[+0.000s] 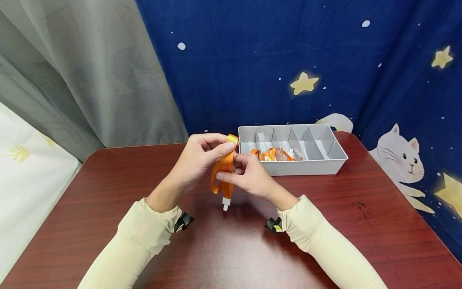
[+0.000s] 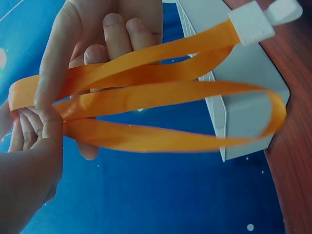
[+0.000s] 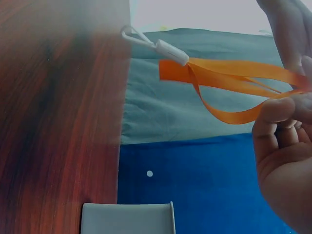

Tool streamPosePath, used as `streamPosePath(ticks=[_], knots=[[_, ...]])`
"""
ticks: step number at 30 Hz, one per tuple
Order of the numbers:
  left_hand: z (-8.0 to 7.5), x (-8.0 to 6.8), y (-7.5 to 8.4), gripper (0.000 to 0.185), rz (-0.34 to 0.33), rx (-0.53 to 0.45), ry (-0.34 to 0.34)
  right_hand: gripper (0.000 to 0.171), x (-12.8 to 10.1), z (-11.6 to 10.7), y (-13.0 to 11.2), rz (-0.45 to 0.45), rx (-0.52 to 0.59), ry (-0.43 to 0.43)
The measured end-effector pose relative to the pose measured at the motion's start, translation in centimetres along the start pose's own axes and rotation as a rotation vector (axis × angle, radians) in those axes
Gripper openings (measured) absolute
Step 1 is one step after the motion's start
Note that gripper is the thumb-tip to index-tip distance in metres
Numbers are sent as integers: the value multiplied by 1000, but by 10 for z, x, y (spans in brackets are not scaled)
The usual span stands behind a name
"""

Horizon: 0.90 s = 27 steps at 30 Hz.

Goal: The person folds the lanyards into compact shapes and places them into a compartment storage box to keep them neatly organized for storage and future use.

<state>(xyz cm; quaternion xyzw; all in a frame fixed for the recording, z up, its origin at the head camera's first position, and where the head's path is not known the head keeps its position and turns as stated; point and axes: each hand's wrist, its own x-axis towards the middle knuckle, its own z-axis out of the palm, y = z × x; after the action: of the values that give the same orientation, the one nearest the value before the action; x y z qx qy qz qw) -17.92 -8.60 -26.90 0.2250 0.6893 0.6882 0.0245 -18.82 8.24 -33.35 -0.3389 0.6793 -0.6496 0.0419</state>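
An orange lanyard (image 1: 226, 162), folded into several loops, hangs between the two hands above the table. My left hand (image 1: 206, 154) pinches its upper fold between thumb and fingers. From the right, my right hand (image 1: 252, 176) holds the strap lower down, the thumb across its near side and fingers behind. At the bottom of the strap dangles a white plastic clip (image 1: 226, 202); its end loop shows in the right wrist view. The left wrist view shows the long strap loops (image 2: 161, 95) spread below both hands.
A light grey divided box (image 1: 303, 167) stands at the back right of the reddish-brown wooden table (image 1: 119, 216). Orange lanyards (image 1: 272, 154) with white parts lie in its left compartments. Behind the table hang a grey curtain (image 1: 90, 72) and a blue star-patterned one (image 1: 245, 60).
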Motion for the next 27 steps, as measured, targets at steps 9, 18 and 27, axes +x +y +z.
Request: streamPosePath(ticks=[9, 18, 27], knots=[[0, -1, 1, 23, -15, -74, 4, 5, 2, 2, 4, -21, -46, 26], [1, -1, 0, 14, -21, -129, 2, 5, 3, 6, 5, -37, -47, 67], [-2, 0, 2, 24, -3, -153, 32, 5, -1, 7, 4, -67, -79, 52]])
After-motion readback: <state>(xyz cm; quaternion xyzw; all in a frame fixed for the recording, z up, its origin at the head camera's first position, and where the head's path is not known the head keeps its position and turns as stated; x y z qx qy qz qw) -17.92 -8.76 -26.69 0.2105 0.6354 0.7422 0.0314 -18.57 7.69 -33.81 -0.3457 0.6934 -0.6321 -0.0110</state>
